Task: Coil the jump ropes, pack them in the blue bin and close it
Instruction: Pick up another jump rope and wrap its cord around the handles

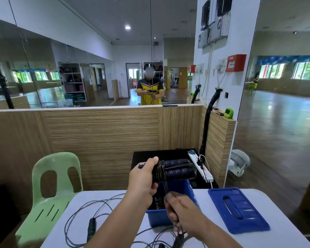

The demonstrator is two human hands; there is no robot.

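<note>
— What does the left grip hold?
— The rope handles, up over the blue bin (its lid lies beside it).
— And the right grip?
— It pinches the cord.

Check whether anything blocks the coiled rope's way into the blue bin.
Nothing blocks the coiled rope: the lid lies beside the open blue bin. Only the right hand, gripping the rope's tail, is by the bin's near edge.
</note>
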